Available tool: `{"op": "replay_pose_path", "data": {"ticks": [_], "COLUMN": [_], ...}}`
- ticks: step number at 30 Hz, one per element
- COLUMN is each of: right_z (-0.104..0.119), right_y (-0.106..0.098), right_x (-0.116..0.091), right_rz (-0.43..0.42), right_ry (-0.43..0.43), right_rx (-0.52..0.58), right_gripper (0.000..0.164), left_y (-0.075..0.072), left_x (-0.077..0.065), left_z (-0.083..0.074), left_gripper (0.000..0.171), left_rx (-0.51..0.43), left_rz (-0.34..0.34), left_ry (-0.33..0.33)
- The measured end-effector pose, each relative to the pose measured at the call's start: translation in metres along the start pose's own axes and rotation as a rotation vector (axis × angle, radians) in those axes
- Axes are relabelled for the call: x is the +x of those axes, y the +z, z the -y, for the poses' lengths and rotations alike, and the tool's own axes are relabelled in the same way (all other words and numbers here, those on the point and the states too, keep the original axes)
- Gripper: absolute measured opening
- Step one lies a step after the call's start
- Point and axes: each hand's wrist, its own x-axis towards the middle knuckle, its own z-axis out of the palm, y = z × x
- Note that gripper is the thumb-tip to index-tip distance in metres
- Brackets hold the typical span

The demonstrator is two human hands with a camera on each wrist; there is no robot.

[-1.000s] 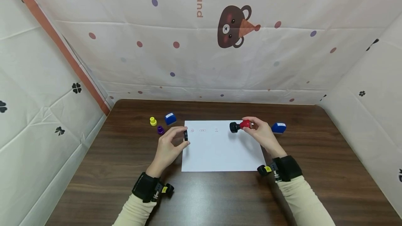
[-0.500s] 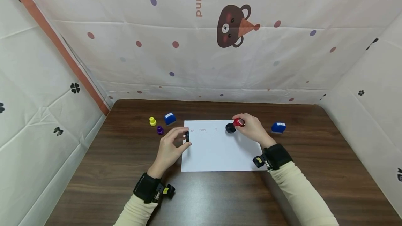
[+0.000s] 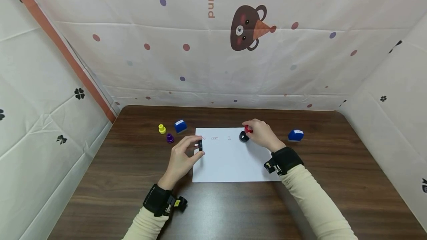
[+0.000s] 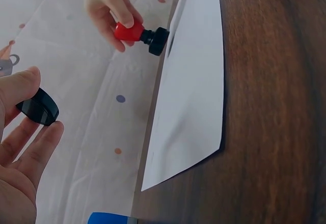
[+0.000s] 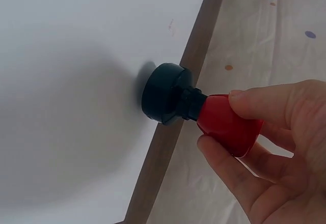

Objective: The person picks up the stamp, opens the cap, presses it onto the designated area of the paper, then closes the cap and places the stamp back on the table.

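My right hand (image 3: 263, 135) pinches the red handle of a stamp (image 5: 232, 124) between thumb and fingers. The stamp's round black base faces down over the upper right part of a white sheet of paper (image 3: 230, 162); whether it touches the sheet I cannot tell. Beyond the sheet's left edge, my left hand (image 3: 180, 160) holds a round black cap (image 4: 42, 107) on edge between thumb and fingertips, raised above the table. Small, faint red marks (image 3: 215, 138) run along the top of the paper.
Left of the sheet stand a yellow stamp (image 3: 162, 129), a purple stamp (image 3: 170, 138) and a blue stamp (image 3: 180, 126). Another blue stamp (image 3: 295, 135) lies to the right. The brown wooden table (image 3: 233, 210) ends at a printed white curtain (image 3: 150, 66).
My right hand has carried the stamp leftward, turning it from sideways to base-down and lowering it toward the paper. My left hand has shifted slightly right with the cap.
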Motion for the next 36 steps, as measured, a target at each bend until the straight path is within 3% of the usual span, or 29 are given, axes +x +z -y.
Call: {"op": "replay_pose_path", "data": {"ticks": [10, 20, 36], "right_z": [0.005, 0.011, 0.013], "right_y": [0.003, 0.005, 0.005], "right_x": [0.008, 0.011, 0.019], "right_rz": [0.029, 0.043, 0.076], "right_ry": [-0.015, -0.019, -0.011], "right_rx": [-0.056, -0.09, -0.133], "right_gripper": [0.034, 0.031, 0.024], "left_y": [0.003, -0.003, -0.001], "left_x": [0.0, 0.005, 0.004], "left_z": [-0.003, -0.035, -0.034], "left_gripper": [0.046, 0.043, 0.043], "left_rx": [-0.01, -0.025, -0.025], "left_rz": [-0.007, -0.013, -0.011], "left_ry": [0.023, 0.049, 0.038]}}
